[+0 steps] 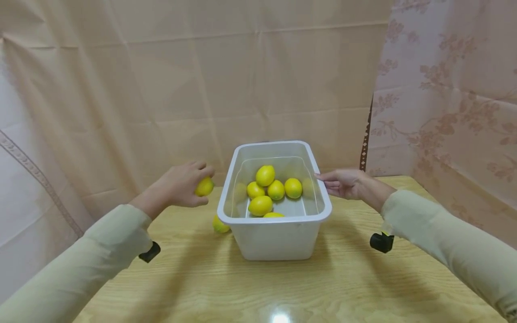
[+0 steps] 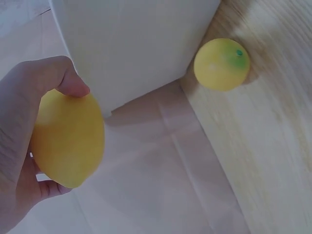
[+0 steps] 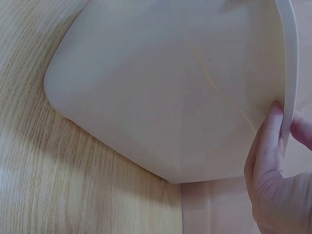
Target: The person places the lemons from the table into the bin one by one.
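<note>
In the head view my left hand [image 1: 183, 184] grips a yellow lemon [image 1: 204, 186] just left of a white plastic bin [image 1: 278, 240]. The left wrist view shows thumb and fingers curled round this lemon [image 2: 70, 139], clear of the table. Several lemons [image 1: 260, 205] lie on the bin's floor. Another lemon [image 1: 220, 224] with a green end rests on the table against the bin's left side, partly hidden by the rim. My right hand [image 1: 343, 183] pinches the bin's right rim, its fingers under the lip and thumb over it, as the right wrist view shows.
The bin stands on a light wood-grain table [image 1: 347, 278]. Behind it hangs a beige cloth [image 1: 258, 89], with a floral curtain [image 1: 452, 89] at the right and a pale cloth [image 1: 24, 215] at the left. Small black devices [image 1: 381, 242] hang under both cuffs.
</note>
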`<action>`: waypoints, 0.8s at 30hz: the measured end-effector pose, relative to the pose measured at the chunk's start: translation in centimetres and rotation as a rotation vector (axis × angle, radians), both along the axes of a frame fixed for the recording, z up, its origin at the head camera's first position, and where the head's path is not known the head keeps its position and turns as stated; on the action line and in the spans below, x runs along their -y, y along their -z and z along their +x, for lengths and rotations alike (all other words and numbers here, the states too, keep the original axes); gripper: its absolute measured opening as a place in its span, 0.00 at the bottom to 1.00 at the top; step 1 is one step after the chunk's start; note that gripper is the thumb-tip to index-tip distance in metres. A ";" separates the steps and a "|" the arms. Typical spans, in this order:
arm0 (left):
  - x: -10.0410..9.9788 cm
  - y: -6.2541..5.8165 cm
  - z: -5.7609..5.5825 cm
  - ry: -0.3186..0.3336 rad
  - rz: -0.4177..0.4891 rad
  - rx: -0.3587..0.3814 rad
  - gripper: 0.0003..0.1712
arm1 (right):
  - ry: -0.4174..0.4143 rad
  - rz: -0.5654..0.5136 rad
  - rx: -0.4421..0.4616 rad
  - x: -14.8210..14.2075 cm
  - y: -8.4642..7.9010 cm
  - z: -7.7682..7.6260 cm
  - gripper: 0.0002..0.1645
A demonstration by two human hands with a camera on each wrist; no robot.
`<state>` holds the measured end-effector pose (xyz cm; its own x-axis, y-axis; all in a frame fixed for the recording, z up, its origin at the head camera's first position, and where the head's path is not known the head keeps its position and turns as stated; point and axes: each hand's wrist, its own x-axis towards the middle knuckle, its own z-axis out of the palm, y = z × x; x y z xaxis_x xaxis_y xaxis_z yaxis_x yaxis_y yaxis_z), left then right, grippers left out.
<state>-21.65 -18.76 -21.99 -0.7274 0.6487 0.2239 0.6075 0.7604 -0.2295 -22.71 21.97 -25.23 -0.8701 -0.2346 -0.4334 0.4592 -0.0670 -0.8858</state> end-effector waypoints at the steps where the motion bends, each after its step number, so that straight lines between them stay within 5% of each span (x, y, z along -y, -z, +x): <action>1: -0.1 -0.2 0.0 0.000 -0.001 -0.002 0.26 | 0.001 -0.001 0.003 0.0 0.0 0.0 0.07; 13: -1.7 -1.6 -0.1 -0.036 -0.042 0.013 0.28 | -0.021 0.000 0.001 -0.2 0.3 0.2 0.04; 24: -2.2 -2.6 0.0 -0.093 -0.040 0.086 0.28 | -0.022 0.002 -0.007 0.3 0.9 -0.2 0.14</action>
<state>-21.64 -16.56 -19.41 -0.7999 0.5851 0.1337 0.5538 0.8054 -0.2111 -22.95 21.65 -26.12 -0.8679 -0.2526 -0.4278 0.4543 -0.0549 -0.8892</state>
